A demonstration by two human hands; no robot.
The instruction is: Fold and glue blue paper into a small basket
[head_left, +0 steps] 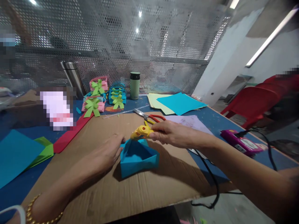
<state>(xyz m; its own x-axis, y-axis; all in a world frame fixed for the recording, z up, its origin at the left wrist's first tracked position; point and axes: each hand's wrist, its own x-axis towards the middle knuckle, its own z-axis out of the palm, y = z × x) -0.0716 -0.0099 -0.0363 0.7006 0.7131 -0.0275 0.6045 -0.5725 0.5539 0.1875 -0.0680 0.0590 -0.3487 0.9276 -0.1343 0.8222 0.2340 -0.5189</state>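
Observation:
A blue folded-paper box (140, 166) with an open top sits on a brown cardboard sheet in front of me. My left hand (113, 151) grips its left rear side, fingertips partly hidden behind the paper. In my right hand (169, 132) is a yellow hot glue gun (141, 132), its front end over the box's back left corner. The tip is hidden, so I cannot tell whether it touches the paper. Just behind the glue gun lie scissors (146, 116) with red and yellow handles.
The cardboard (98, 189) covers a blue table. Small pink and blue paper baskets with green bows (92, 105), a green tumbler (135, 85) and a steel flask (73, 77) stand behind. Coloured sheets (182, 103) lie back right. A purple device (241, 143) and black cord (216, 186) are at right.

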